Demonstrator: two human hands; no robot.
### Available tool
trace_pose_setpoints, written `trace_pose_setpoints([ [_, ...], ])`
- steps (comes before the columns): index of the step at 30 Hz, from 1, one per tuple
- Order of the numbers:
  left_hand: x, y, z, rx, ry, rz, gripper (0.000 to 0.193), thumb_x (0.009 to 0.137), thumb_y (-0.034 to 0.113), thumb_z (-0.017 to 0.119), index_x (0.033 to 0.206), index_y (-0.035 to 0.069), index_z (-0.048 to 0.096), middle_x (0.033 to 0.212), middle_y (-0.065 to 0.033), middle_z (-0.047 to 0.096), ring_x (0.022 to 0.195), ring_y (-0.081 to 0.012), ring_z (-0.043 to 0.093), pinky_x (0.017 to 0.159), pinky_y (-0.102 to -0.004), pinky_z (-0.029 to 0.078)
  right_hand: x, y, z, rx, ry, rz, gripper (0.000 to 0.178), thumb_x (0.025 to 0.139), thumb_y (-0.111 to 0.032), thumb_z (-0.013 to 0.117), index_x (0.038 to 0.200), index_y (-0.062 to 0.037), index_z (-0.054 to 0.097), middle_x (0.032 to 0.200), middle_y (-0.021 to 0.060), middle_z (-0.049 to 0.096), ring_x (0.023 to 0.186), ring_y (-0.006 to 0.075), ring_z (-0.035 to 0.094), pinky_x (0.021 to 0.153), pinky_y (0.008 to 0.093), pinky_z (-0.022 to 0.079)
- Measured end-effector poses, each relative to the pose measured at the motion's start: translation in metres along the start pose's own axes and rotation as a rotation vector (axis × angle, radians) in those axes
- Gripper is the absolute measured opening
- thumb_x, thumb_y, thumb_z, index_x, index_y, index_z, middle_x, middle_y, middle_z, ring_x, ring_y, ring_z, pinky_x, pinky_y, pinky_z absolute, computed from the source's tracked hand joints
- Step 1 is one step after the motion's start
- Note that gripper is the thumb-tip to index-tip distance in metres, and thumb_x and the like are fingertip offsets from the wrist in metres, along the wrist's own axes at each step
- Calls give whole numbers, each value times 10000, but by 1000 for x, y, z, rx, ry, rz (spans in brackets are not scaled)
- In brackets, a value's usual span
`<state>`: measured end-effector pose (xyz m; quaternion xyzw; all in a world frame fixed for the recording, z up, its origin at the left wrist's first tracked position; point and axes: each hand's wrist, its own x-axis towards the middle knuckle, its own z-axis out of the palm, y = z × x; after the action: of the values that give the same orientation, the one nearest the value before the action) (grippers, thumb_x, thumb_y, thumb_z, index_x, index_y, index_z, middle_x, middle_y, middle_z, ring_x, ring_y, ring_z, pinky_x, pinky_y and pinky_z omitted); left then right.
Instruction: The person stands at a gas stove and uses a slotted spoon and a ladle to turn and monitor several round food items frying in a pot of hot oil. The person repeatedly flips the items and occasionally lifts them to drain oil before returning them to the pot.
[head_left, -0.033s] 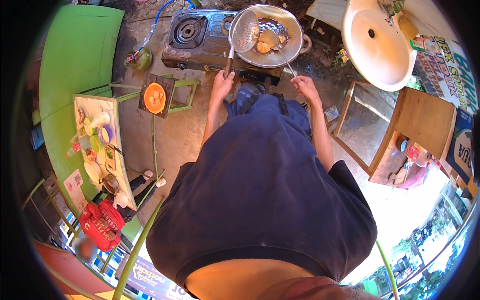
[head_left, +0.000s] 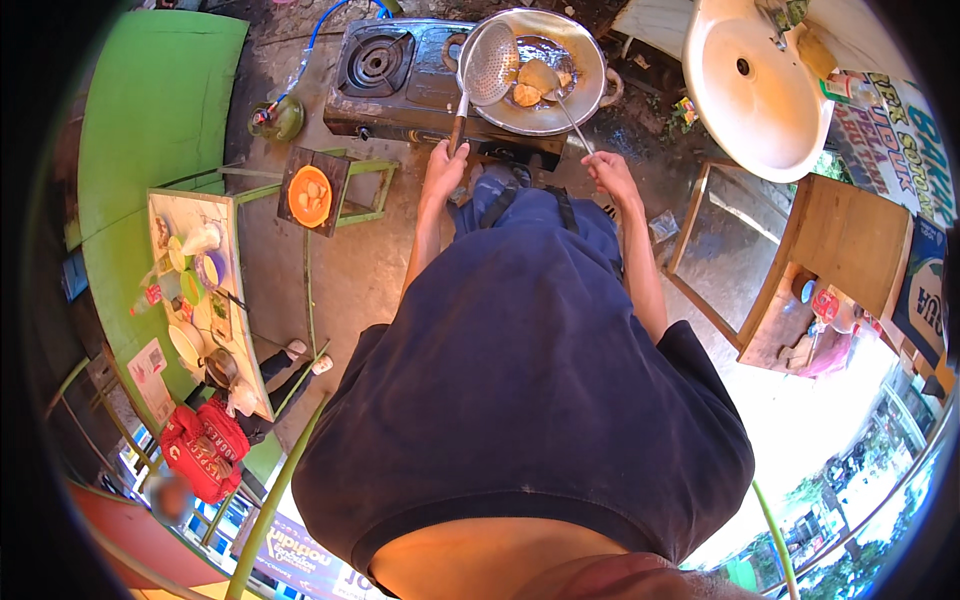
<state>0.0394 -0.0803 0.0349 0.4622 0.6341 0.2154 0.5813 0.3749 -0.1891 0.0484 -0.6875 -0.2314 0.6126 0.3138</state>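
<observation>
My left hand (head_left: 443,172) is closed round the wooden handle of a skimmer (head_left: 491,64). Its round perforated head is raised over the left rim of a wide metal wok (head_left: 597,60). Several golden-brown fried pieces (head_left: 527,95) lie in the dark oil. On the other side, my right hand (head_left: 612,176) grips a long, thin metal cooking utensil (head_left: 575,124); its far end reaches into the oil beside those pieces, and its shape there is hard to make out. Beneath the wok is the right part of a two-burner gas stove (head_left: 400,112).
The stove's left burner (head_left: 376,62) is bare. Left of me, an orange bowl (head_left: 310,196) with pale pieces sits on a small stand. Beyond it, a person in red (head_left: 205,450) is at a table (head_left: 240,330) with bowls. A washbasin (head_left: 710,110) and wooden table (head_left: 840,250) are at right.
</observation>
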Motion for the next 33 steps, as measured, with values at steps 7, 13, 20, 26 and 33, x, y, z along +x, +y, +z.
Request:
trace_pose_setpoints([
  [7, 8, 11, -6, 70, -24, -24, 399, 955, 330, 646, 1105, -37, 599, 766, -74, 644, 699, -168, 615, 657, -338, 487, 8, -12, -5, -49, -66, 18, 213, 977, -209, 521, 983, -56, 668, 653, -49, 500, 499, 46, 400, 436, 236, 327],
  [13, -2, 21, -2, -96, -39, -71, 262, 994, 293, 628, 1067, 50, 564, 679, 21, 519, 497, -44, 414, 439, -234, 300, 5, -22, -7, -94, -78, 32, 217, 965, -194, 509, 970, -36, 658, 639, -39, 491, 471, 54, 384, 422, 245, 315],
  [20, 5, 16, -8, -97, -37, -53, 251, 994, 295, 627, 1046, 53, 585, 677, 25, 515, 493, -46, 410, 444, -232, 301, 7, -22, -1, -89, -106, 69, 216, 949, -178, 499, 950, -26, 653, 631, -33, 489, 463, 61, 384, 411, 247, 298],
  [26, 9, 25, -20, -143, -135, -88, 248, 994, 275, 613, 1020, 41, 534, 655, 17, 516, 504, -65, 439, 450, -259, 337, -3, -30, 5, 30, -137, 120, 210, 958, -160, 495, 969, -3, 634, 623, -39, 468, 456, 51, 338, 410, 242, 268],
  [33, 8, 40, -28, -242, -190, -148, 218, 1005, 258, 600, 994, 62, 507, 663, 16, 501, 477, -56, 407, 422, -247, 311, 1, -40, 20, 130, -163, 90, 212, 989, -164, 482, 975, -3, 620, 610, -55, 444, 457, 36, 313, 407, 230, 238],
])
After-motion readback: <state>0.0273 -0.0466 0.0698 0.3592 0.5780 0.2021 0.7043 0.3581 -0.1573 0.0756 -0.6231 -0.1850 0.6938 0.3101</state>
